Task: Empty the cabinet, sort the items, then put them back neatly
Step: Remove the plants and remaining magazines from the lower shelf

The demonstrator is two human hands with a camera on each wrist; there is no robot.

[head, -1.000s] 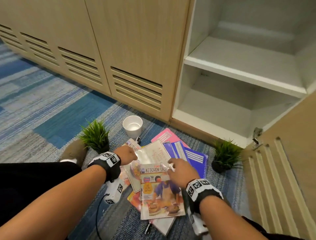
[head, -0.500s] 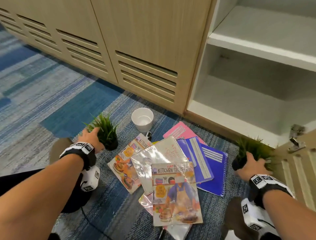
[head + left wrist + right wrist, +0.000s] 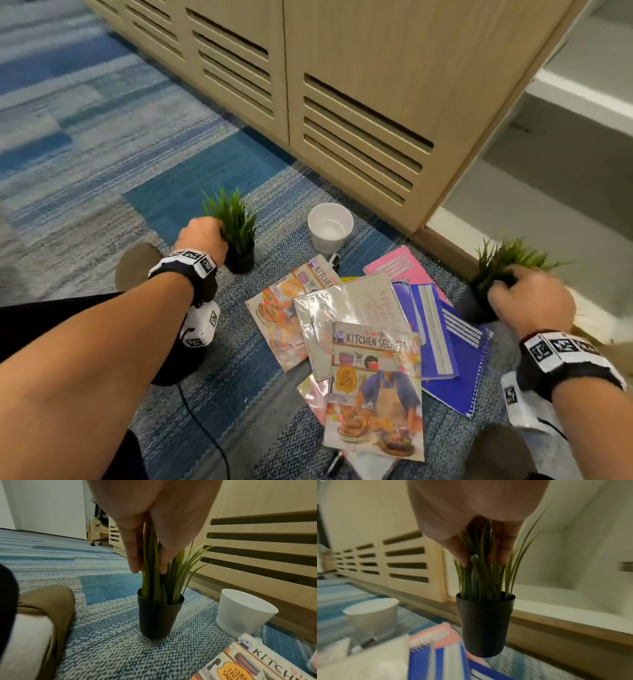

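Two small fake grass plants in black pots are in hand. My left hand (image 3: 205,236) pinches the blades of the left plant (image 3: 238,236), whose pot (image 3: 158,618) stands on the carpet. My right hand (image 3: 529,298) grips the blades of the right plant (image 3: 503,260); its pot (image 3: 485,626) hangs clear of the floor above the notebooks. Between them lies a spread of cookbooks (image 3: 375,390), a clear-sleeved booklet (image 3: 346,308), blue notebooks (image 3: 445,342) and a pink notebook (image 3: 397,265). The open cabinet (image 3: 561,192) shows bare white shelves at the right.
A white cup-shaped pot (image 3: 330,226) stands upright on the carpet near the louvred cabinet doors (image 3: 359,130). A black marker (image 3: 334,464) pokes out under the books. My knee (image 3: 137,263) rests left of the left plant. Blue striped carpet stretches away to the left.
Both hands left the cookbook and went outward to the two plants. The right plant has since been lifted off the floor; the left one still stands.
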